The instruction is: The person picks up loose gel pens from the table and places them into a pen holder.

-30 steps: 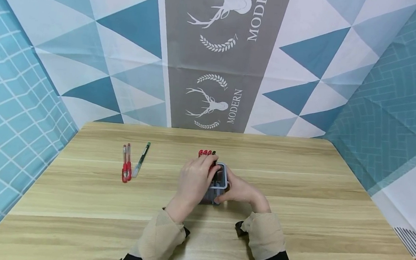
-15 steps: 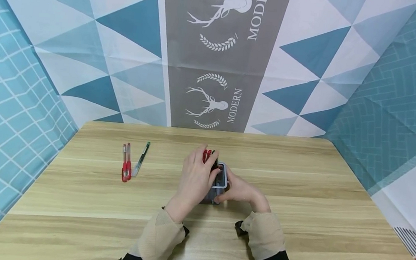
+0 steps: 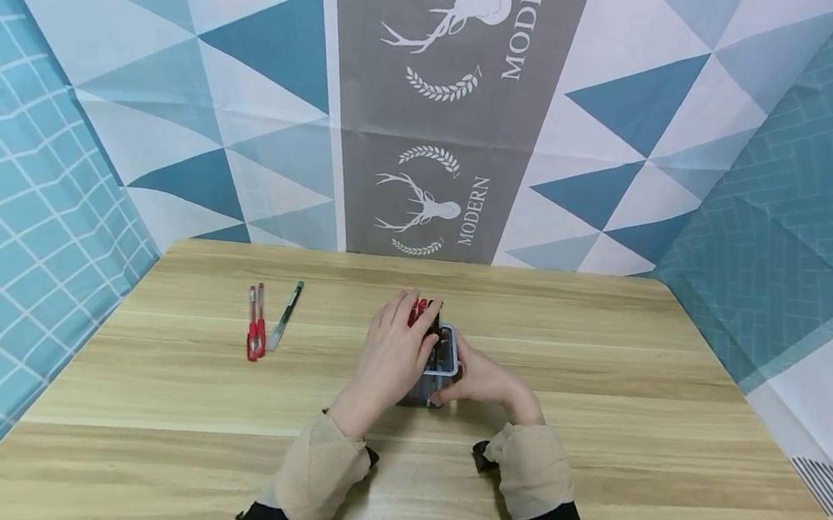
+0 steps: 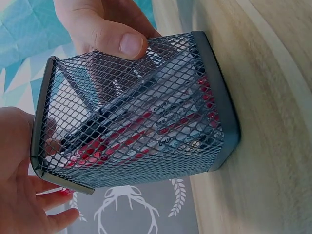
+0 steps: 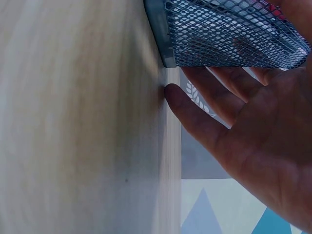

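A black wire-mesh pen holder (image 3: pixel 420 393) stands upright at the table's middle, its rim light-edged in the head view. My right hand (image 3: pixel 484 378) grips its right side, thumb on the near mesh (image 4: pixel 146 112) and fingers round the far side. Inside lean several red-and-white pens (image 4: pixel 131 134) and dark pens (image 4: pixel 114 105), seen through the mesh. My left hand (image 3: pixel 396 354) is at the opening, fingers extended beside the red pen tops (image 3: pixel 419 306), thumb near a black one. The left fingers (image 4: pixel 56 200) reach past the rim in the left wrist view. Their exact contact with the pens is partly hidden.
Two red pens (image 3: pixel 256 328) and one green-tipped pen (image 3: pixel 286 316) lie on the table's left. The wooden table (image 3: pixel 642 416) reaches back to a patterned cloth (image 3: pixel 431 111). Further blue cloth hangs at both sides.
My left hand has shifted slightly forward and its fingers have straightened beside the pen tops, covering more of them. The right hand stays on the holder. The head view has shifted a little.
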Available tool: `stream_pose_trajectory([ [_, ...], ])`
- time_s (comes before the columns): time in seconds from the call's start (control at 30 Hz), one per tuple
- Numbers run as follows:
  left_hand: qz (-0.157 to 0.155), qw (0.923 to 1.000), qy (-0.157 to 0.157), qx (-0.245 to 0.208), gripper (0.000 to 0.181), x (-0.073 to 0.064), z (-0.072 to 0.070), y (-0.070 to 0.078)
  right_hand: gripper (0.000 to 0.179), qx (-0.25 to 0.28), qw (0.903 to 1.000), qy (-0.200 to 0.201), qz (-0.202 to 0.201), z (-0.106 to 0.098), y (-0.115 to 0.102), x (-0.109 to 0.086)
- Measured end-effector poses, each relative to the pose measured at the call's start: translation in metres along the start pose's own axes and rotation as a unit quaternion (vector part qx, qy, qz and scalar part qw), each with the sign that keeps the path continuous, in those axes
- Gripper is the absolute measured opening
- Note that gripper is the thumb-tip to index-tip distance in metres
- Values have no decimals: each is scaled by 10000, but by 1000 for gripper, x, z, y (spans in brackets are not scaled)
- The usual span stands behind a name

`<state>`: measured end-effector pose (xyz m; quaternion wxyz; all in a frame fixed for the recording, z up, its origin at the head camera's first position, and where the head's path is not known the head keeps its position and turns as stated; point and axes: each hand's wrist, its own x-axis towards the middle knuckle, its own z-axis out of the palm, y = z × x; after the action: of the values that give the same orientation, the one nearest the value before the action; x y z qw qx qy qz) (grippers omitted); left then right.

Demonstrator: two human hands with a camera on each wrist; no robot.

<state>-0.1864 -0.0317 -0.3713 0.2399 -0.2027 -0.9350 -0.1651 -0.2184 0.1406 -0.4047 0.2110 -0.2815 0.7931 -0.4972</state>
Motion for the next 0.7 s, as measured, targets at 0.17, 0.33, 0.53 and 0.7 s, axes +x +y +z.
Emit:
stream_pose_trajectory([
  [0.17, -44, 9997, 112, -217, 51, 1, -2, 0, 98, 42, 10000, 25, -76, 0, 1, 0],
  [0.33, -150, 9969, 545, -541, 51, 3, -6, -4, 99, 18, 10000, 62, -43, 0, 0, 0],
  [0.53, -479, 9864, 1516, -412, 21, 6, -14, -16, 104, -78, 9998, 146, 80, 0, 0, 0],
  [0.7, -1007, 9795, 1716, -328, 9, 6, -19, -32, 104, -140, 9996, 167, 205, 1, 0, 0],
])
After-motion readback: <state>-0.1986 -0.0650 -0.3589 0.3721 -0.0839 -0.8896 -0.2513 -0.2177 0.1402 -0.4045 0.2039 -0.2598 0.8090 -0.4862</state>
